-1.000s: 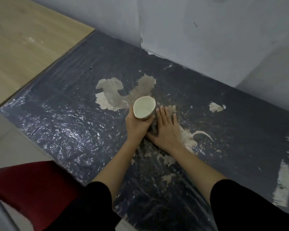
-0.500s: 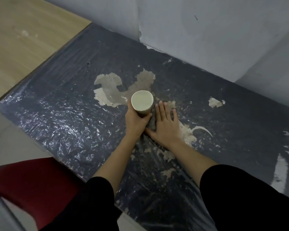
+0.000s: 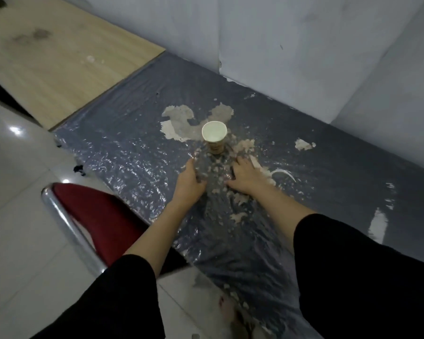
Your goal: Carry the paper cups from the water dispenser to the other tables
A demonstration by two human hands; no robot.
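Dark, worn plastic sheeting covered the counter (image 3: 123,152), where a paper cup (image 3: 214,137) was stood upright near the wall. Both hands, left hand (image 3: 189,182) and right hand (image 3: 245,177), were kept just short of the cup, each grip loose and empty.

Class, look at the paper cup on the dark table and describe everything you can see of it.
The paper cup stands upright on the dark table, which is covered in wrinkled clear plastic with pale peeled patches. Its round mouth is open and faces up; the inside looks plain white, with no contents visible. The outer wall tapers downward and carries a brownish print, too blurred to read. Nothing holds it: the left hand and right hand lie nearer the person, clear of it.
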